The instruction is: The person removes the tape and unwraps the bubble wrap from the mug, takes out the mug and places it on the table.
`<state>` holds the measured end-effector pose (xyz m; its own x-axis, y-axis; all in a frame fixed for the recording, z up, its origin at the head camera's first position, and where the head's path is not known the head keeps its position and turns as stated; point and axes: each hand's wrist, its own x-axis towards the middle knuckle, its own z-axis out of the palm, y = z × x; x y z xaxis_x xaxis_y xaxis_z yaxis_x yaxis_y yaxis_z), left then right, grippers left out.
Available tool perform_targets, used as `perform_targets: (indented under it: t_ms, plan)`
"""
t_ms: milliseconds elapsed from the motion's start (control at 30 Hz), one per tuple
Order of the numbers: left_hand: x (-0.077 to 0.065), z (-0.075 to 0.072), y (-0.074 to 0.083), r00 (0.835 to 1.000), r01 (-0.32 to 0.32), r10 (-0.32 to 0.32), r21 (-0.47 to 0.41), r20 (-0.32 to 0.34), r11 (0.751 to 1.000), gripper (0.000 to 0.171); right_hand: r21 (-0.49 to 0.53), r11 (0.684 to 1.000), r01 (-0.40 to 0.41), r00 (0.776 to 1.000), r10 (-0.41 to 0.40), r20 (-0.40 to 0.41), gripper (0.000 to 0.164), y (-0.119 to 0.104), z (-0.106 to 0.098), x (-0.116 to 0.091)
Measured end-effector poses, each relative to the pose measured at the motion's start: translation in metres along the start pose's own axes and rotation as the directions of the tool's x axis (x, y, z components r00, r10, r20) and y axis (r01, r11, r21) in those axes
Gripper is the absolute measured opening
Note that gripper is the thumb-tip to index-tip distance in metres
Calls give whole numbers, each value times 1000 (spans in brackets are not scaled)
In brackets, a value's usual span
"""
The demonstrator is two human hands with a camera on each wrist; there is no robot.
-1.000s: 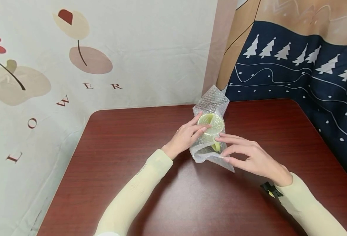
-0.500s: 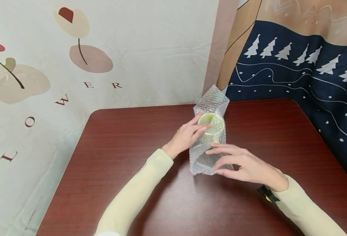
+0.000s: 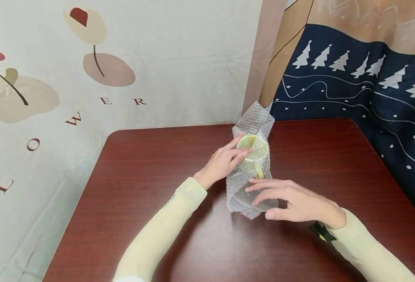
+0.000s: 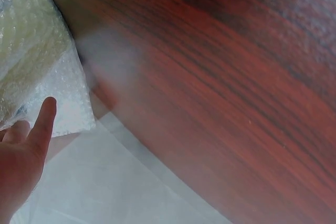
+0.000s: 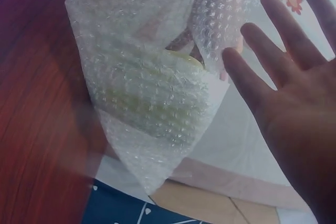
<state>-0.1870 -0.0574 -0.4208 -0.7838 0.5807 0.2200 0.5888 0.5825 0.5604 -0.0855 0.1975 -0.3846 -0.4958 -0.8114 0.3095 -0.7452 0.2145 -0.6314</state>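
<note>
At far left, we see a white cloth (image 3: pixel 193 58) printed with flowers and letters. Next, the left hand (image 3: pixel 221 161) rests its outstretched fingers on a pale yellow-green mug (image 3: pixel 256 149), upright within bubble wrap (image 3: pixel 254 119) near the far edge of the reddish-brown table (image 3: pixel 158 164). The right hand (image 3: pixel 295 199), fingers spread, lies over the wrap's near end; we cannot tell whether the 2 touch. At far right, we note a navy cloth (image 3: pixel 345 88).

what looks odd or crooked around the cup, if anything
Nothing looks spilled or broken. Only the wrap stands out: it sits askew and loose round the cup, its near end rumpled and its far corner showing past the back edge of the table in the head view.
</note>
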Motion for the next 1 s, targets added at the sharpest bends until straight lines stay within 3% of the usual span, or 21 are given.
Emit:
perform_targets:
  t_ms: [133,267,400,533,667,1000]
  plan:
    - [1,-1,0,1000,-2,2,8,-1,1000,36,18,1000,-11,989,13,-149,30,9,-5,0]
    - [1,-2,1,1000,-5,5,9,2,1000,35,-84,982,-171,937,136,-322,33,17,-8,3]
    - [1,-2,3,1000,-4,4,-13,-4,1000,35,-168,906,-388,868,298,-398,47,26,-10,10]
    - [0,-1,3,1000,11,-11,-32,6,999,36,-189,837,-513,829,426,-361,66,35,-10,16]
    - [-1,0,3,1000,20,-19,-37,14,999,37,-219,809,-545,817,453,-357,71,39,-8,20]
    - [-2,1,3,1000,6,-6,-39,-1,999,36,-315,794,-520,830,383,-406,63,37,-5,32]
